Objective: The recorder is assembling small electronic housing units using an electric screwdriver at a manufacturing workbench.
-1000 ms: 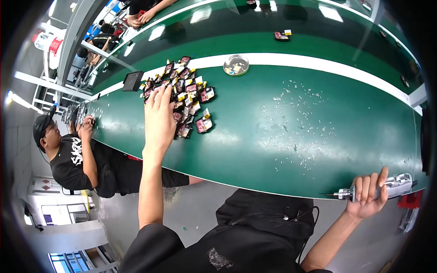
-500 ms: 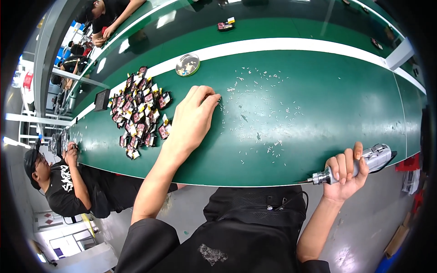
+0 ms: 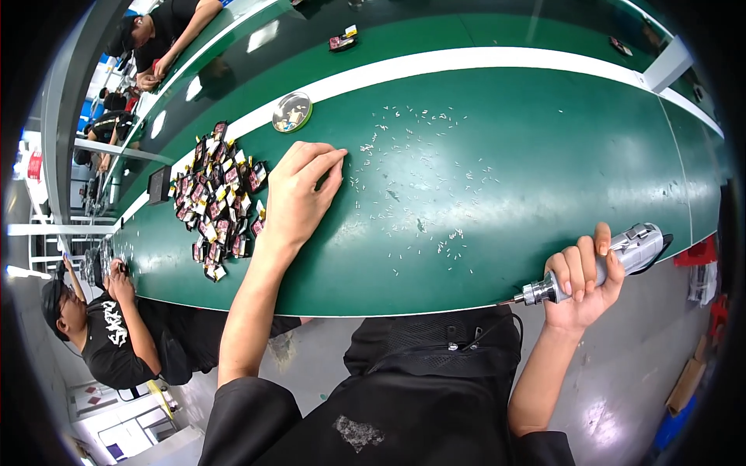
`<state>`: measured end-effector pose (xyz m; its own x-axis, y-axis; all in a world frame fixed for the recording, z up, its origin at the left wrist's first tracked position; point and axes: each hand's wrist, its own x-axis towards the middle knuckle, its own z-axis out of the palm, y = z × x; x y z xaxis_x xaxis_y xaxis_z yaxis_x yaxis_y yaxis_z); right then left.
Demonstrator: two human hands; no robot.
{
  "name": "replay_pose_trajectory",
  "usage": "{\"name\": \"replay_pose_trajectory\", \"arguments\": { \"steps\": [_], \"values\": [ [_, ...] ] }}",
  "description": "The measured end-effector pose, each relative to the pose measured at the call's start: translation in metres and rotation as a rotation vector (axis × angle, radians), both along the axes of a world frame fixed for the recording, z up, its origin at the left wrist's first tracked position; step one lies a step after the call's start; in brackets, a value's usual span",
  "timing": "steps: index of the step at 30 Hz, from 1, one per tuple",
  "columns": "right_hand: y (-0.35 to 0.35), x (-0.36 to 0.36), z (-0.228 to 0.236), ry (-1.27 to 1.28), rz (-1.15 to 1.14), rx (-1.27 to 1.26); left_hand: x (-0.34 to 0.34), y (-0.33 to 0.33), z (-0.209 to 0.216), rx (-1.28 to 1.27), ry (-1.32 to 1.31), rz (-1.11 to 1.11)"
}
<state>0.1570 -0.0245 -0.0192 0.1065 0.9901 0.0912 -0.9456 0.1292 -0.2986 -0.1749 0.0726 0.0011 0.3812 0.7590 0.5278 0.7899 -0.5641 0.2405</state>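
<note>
My left hand [image 3: 301, 190] hovers over the green bench, thumb and forefinger tips pinched together. Whatever is between them is too small to make out. Just right of those fingertips, many tiny white slivers [image 3: 423, 186] lie scattered on the bench top. A grey electric screwdriver [image 3: 637, 247] is gripped in my right hand [image 3: 584, 279] at the front edge, its bit pointing left. Left of my left hand lies a heap of small black parts [image 3: 214, 198] with pink faces and white and yellow tabs. Beyond the hand, a round shallow dish [image 3: 292, 113] holds small pale pieces.
A black box [image 3: 159, 185] stands beyond the heap's left side. A white rail [image 3: 466, 56] separates the green bench [image 3: 559, 179] from a far strip carrying another black part [image 3: 343, 39]. One person [image 3: 116, 311] works at the left; others are at the upper left.
The view has shifted, so the bench and its things appear farther left. My left hand has turned slightly, showing a gap behind its pinched fingertips. The screwdriver stays in my right hand.
</note>
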Motion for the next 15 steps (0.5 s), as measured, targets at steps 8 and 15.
{"name": "replay_pose_trajectory", "arguments": {
  "steps": [8, 15],
  "values": [
    [-0.001, 0.000, 0.000, 0.000, -0.006, -0.009, 0.009, -0.018, 0.009, -0.232, -0.312, 0.063],
    [-0.004, -0.002, 0.005, -0.036, -0.026, -0.051, 0.039, -0.064, 0.005, -0.438, -0.650, -0.033]
  ]
}}
